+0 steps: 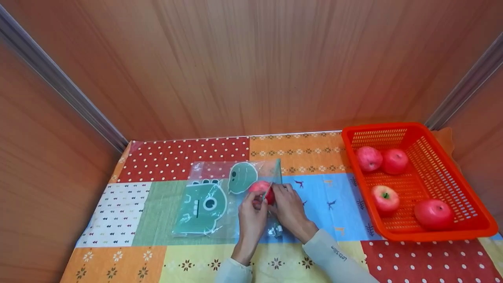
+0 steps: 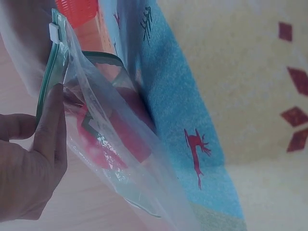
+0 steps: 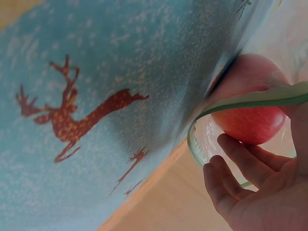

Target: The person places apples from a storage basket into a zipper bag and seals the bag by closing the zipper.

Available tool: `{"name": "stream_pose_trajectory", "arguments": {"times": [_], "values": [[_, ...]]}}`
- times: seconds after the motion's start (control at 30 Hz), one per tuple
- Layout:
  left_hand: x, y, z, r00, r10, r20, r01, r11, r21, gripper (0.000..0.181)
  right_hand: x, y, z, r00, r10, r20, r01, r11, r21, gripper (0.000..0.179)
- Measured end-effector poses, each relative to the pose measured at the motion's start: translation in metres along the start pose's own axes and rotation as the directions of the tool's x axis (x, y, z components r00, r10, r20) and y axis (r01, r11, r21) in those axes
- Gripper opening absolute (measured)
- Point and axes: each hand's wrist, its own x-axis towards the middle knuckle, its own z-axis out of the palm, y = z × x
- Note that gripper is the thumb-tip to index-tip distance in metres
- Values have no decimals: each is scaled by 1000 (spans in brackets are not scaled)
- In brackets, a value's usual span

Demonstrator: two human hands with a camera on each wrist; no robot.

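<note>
A clear zip bag [image 1: 206, 220] with a green monster print lies flat across the cloth, its green-edged mouth facing right. A red apple [image 1: 258, 186] sits at that mouth, partly inside; in the right wrist view the green rim crosses in front of the apple [image 3: 255, 122]. My left hand [image 1: 251, 216] pinches the bag's edge between thumb and fingers, below the white slider [image 2: 54, 33] in the left wrist view. At the opening, my right hand [image 1: 289, 206] has its fingers extended, with fingertips [image 3: 226, 142] against the apple. Its thumb is mostly hidden behind the rim.
To the right stands an orange-red plastic basket [image 1: 416, 236] holding several apples [image 1: 434, 214]. A patchwork cloth [image 1: 157, 212] covers the table. Wood-grain panels [image 1: 251, 70] enclose the back and both sides.
</note>
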Motion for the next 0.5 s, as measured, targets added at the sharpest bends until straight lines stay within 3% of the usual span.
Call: {"name": "stream_pose_trajectory", "arguments": {"times": [0.33, 0.5], "values": [[0, -1, -1, 1000, -9, 8, 9, 1000, -7, 27, -1, 2, -2, 1000, -24, 9, 24, 998, 56, 55], [0, -1, 0, 1000, -6, -1, 6, 1000, 6, 27, -6, 6, -3, 999, -39, 10, 38, 998, 44, 62]]}}
